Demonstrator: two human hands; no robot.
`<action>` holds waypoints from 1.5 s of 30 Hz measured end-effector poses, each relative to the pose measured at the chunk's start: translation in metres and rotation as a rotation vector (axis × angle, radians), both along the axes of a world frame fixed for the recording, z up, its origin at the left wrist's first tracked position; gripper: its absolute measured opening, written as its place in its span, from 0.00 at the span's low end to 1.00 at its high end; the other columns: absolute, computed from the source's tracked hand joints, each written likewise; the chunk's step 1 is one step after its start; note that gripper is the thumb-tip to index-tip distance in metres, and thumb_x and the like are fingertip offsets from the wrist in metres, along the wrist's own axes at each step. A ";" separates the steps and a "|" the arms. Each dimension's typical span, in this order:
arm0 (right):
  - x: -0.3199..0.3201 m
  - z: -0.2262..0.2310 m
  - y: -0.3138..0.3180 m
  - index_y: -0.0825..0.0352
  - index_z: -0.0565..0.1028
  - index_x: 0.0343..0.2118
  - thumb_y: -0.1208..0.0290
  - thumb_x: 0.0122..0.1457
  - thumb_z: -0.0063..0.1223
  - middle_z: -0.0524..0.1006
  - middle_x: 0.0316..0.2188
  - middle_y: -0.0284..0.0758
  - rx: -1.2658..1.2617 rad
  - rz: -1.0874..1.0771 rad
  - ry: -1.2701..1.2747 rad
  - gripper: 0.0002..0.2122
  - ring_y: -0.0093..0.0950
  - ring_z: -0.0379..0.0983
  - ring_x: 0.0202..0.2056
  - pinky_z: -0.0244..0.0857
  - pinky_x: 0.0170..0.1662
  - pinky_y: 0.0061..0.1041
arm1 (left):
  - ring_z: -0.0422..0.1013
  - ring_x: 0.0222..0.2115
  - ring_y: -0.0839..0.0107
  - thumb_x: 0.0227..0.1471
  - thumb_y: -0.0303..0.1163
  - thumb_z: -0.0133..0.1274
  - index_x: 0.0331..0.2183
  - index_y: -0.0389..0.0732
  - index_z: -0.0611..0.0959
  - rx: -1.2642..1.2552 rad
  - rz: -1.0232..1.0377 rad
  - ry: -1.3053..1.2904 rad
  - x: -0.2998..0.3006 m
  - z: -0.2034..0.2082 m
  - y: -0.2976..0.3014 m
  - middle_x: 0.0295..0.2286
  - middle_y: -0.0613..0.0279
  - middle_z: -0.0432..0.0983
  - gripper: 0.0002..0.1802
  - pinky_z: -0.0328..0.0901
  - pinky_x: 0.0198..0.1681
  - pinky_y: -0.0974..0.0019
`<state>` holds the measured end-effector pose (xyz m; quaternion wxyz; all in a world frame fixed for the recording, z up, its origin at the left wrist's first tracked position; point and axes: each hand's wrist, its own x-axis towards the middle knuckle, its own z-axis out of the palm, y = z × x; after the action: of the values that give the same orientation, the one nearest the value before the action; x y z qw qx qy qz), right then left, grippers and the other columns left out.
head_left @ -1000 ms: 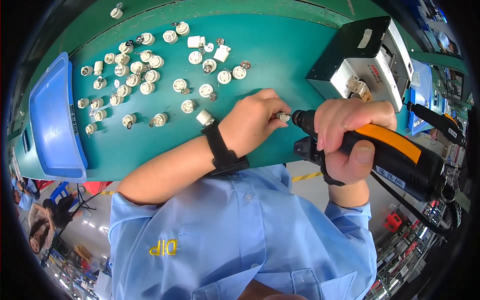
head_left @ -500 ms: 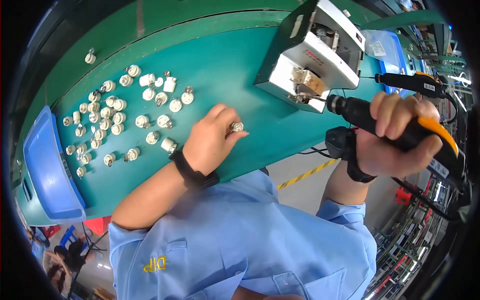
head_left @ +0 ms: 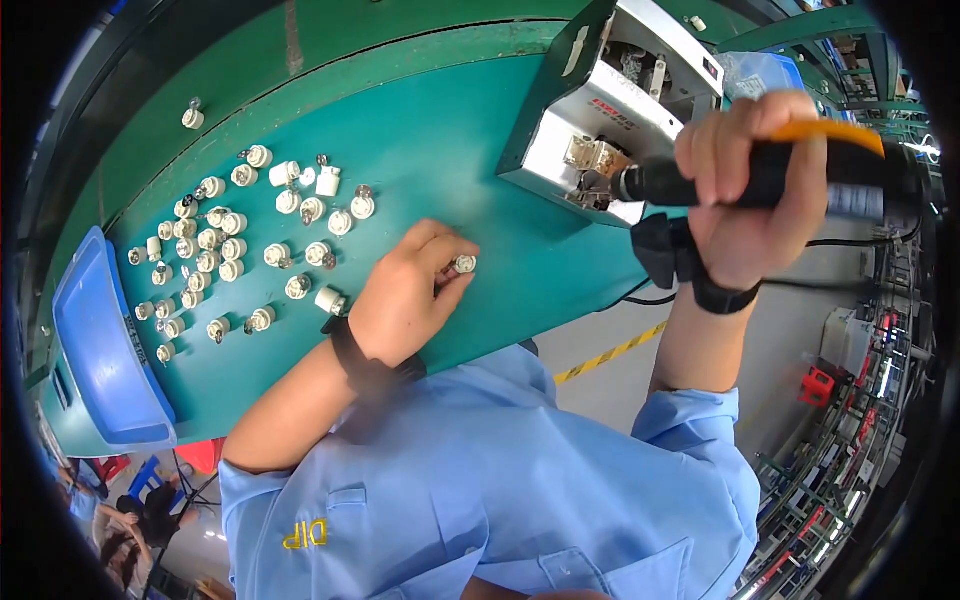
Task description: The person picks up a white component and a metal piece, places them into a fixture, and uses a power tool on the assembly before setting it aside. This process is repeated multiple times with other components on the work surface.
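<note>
Pinched in the left hand, the socket is nearer the front than the back edge of the tabletop. It looks light, hard and chippable, best held round its sides; the right hand grips the driver.

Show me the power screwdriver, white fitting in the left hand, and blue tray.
Power screwdriver (head_left: 655,184): head view, on its black barrel.
White fitting (head_left: 465,264): head view, on its round end.
Blue tray (head_left: 112,350): head view, on its bare bottom.
</note>
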<state>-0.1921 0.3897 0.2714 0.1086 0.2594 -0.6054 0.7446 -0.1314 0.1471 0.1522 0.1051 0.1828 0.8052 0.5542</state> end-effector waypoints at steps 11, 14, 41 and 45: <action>0.044 -0.017 -0.059 0.65 0.65 0.37 0.50 0.61 0.47 0.64 0.13 0.29 -0.170 -0.011 -0.143 0.19 0.22 0.60 0.12 0.57 0.20 0.23 | 0.72 0.25 0.60 0.43 0.19 0.59 0.33 0.36 0.78 0.047 0.014 -0.006 -0.005 -0.010 0.005 0.30 0.56 0.71 0.11 0.68 0.28 0.61; 0.049 -0.021 -0.070 0.66 0.64 0.38 0.50 0.58 0.54 0.67 0.13 0.30 -0.057 0.009 -0.161 0.22 0.22 0.63 0.13 0.61 0.21 0.22 | 0.72 0.25 0.60 0.43 0.19 0.59 0.33 0.36 0.78 0.045 0.014 0.036 -0.005 -0.014 0.003 0.29 0.56 0.71 0.12 0.68 0.28 0.61; 0.049 -0.035 -0.096 0.64 0.63 0.35 0.48 0.58 0.51 0.65 0.14 0.26 0.210 0.019 -0.131 0.22 0.20 0.62 0.13 0.57 0.20 0.21 | 0.72 0.25 0.61 0.42 0.18 0.58 0.34 0.37 0.78 0.046 0.010 0.046 -0.005 -0.012 -0.001 0.28 0.57 0.69 0.13 0.68 0.27 0.62; 0.048 -0.029 -0.093 0.64 0.64 0.37 0.48 0.58 0.52 0.65 0.13 0.25 0.101 0.010 -0.098 0.21 0.19 0.61 0.14 0.55 0.21 0.20 | 0.72 0.28 0.51 0.45 0.20 0.55 0.32 0.36 0.76 -0.070 -0.017 0.071 0.002 -0.002 -0.003 0.30 0.50 0.69 0.09 0.68 0.31 0.55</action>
<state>-0.1436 0.2966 0.2427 0.0617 0.2308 -0.6454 0.7255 -0.1297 0.1445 0.1507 0.0873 0.2056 0.8257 0.5181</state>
